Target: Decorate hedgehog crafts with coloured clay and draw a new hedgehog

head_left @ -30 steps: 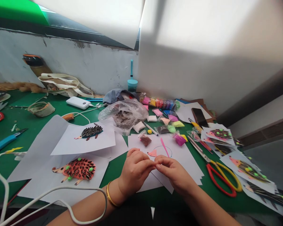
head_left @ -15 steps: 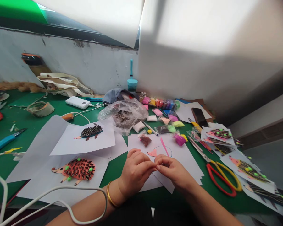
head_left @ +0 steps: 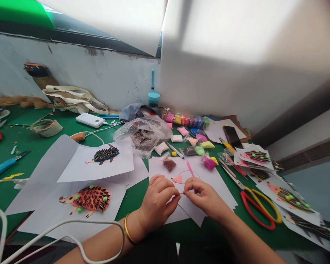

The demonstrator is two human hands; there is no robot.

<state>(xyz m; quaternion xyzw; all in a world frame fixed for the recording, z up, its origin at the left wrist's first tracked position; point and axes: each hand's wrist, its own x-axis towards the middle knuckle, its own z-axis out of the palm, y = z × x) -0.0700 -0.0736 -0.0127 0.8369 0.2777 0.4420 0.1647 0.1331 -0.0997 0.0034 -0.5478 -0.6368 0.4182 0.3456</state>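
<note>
My left hand (head_left: 160, 198), with a gold bangle on the wrist, has its fingers curled in a pinch over the lower part of a white sheet (head_left: 217, 187). Just right of it my right hand (head_left: 202, 196) also pinches, fingertips a small gap from the left ones. Whatever either pinch holds is too small to make out. On the sheet beyond the hands lie a pink pointed head shape (head_left: 177, 179) with a dark nose tip and a pink strip (head_left: 190, 168) across a drawn oval outline (head_left: 199, 175), partly hidden by my right hand.
Red and yellow scissors (head_left: 260, 207) lie at right beside stacked hedgehog pictures (head_left: 290, 198). Behind the sheet are clay packets (head_left: 209, 162) and a plastic bag of seeds (head_left: 143, 135). Two hedgehog pictures (head_left: 90, 198) and a white cable (head_left: 79, 221) are at left.
My fingertips, which were touching, have moved slightly apart. The rest of the scene is nearly the same.
</note>
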